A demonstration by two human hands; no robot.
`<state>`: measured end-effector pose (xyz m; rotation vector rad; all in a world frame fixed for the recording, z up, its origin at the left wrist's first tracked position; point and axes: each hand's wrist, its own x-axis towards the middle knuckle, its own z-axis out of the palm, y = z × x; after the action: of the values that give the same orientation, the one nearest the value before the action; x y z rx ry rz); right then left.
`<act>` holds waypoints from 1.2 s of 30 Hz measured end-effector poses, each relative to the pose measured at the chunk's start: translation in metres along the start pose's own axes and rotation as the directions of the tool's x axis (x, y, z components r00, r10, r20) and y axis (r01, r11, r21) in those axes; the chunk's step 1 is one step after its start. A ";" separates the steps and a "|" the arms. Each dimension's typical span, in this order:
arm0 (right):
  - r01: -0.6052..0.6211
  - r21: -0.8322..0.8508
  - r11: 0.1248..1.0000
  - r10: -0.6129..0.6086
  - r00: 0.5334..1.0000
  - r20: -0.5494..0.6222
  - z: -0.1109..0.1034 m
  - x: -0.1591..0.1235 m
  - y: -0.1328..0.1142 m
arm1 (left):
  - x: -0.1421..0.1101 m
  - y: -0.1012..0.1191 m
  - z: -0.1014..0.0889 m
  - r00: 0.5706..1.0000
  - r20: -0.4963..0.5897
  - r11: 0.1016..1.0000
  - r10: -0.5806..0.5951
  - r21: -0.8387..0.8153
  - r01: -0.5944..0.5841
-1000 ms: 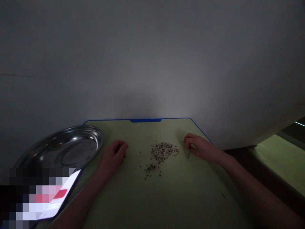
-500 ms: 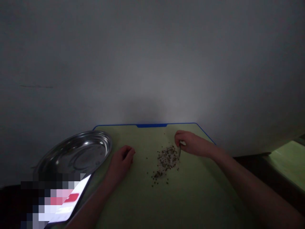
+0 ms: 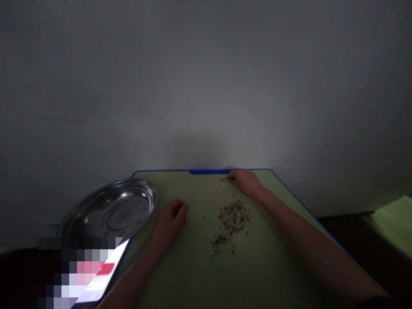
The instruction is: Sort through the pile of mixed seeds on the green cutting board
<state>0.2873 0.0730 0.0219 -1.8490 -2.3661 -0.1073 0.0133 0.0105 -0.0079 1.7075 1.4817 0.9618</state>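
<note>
Head view, 12 o'clock = far edge of the tabletop (image 3: 180, 274). Key relation: the pile (image 3: 234, 219) of small dark & pale grains lies at approx. 6 o'clock from the R hand (image 3: 230, 177), apart from its fingertips. From the L hand (image 3: 171, 216) it's at approx. 3–4 o'clock, w/ bare surface between. R hand is the nearer. Pile's long axis runs approx. 1 to 7 o'clock, narrowing to loose grains at the 7 end.

R grip: thumb & fingers pinched tight on a thin tool (image 3: 222, 179), tip out to approx. 9 o'clock, i.e. roughly crosswise to the pile's axis, not aimed at it. Exact type: can't tell, too small/dim. A lone speck (image 3: 227, 183) seems to sit just below the fingers, approx. 7 o'clock; contact unclear.

L grip: loosely curled, resting on surface; can't tell if anything's inside. Metal dish (image 3: 124, 214) at its 9 o'clock, lit screen (image 3: 96, 287) approx. 8.

Vs. 0.5 s ago: R hand was at the pile's approx. 2 o'clock, tool pointing down at its R edge; now it's at approx. 12, closer to the far edge, tool swung sideways. L hand pose approx. same. Pile shape: no clear change. Whole view's shifted slightly.
</note>
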 end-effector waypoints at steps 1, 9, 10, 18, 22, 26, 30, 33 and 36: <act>0.018 0.003 1.000 -0.018 1.000 0.000 0.000 -0.005 -0.002 | 0.000 0.001 0.000 1.000 -0.003 1.000 0.001 -0.001 -0.001; 0.129 0.079 0.989 -0.121 0.988 -0.097 -0.022 -0.044 -0.014 | -0.006 0.010 -0.001 1.000 -0.007 0.999 -0.009 -0.047 0.009; 0.155 0.093 0.984 -0.145 0.984 -0.104 -0.025 -0.047 -0.020 | -0.006 0.010 -0.001 1.000 -0.008 0.998 -0.008 -0.055 0.007; 0.383 0.125 0.915 -0.377 0.923 -0.074 -0.018 -0.050 -0.082 | -0.006 0.011 -0.001 1.000 -0.026 0.995 -0.008 -0.102 0.005; 0.449 0.125 0.885 -0.448 0.893 -0.040 -0.016 -0.060 -0.092 | -0.006 0.014 -0.001 0.999 -0.029 0.990 -0.026 -0.140 0.022; 0.479 0.142 0.866 -0.485 0.875 0.006 -0.020 -0.086 -0.087 | -0.006 0.012 0.001 0.999 -0.022 0.989 -0.024 -0.148 0.021; 0.494 0.224 0.840 -0.515 0.856 0.047 -0.029 -0.114 -0.078 | -0.007 0.010 0.001 1.000 -0.027 0.992 -0.006 -0.123 0.002; 0.463 0.261 0.847 -0.484 0.875 0.022 -0.035 -0.122 -0.070 | -0.008 0.011 0.001 1.000 -0.020 0.995 0.002 -0.104 -0.004; 0.430 0.239 0.871 -0.436 0.900 -0.030 -0.037 -0.113 -0.068 | -0.007 0.012 0.001 1.000 -0.019 0.994 -0.002 -0.110 -0.001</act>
<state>0.2504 -0.0568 0.0429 -1.1966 -2.6327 0.1539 0.0196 0.0015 0.0009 1.6230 1.4146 1.0433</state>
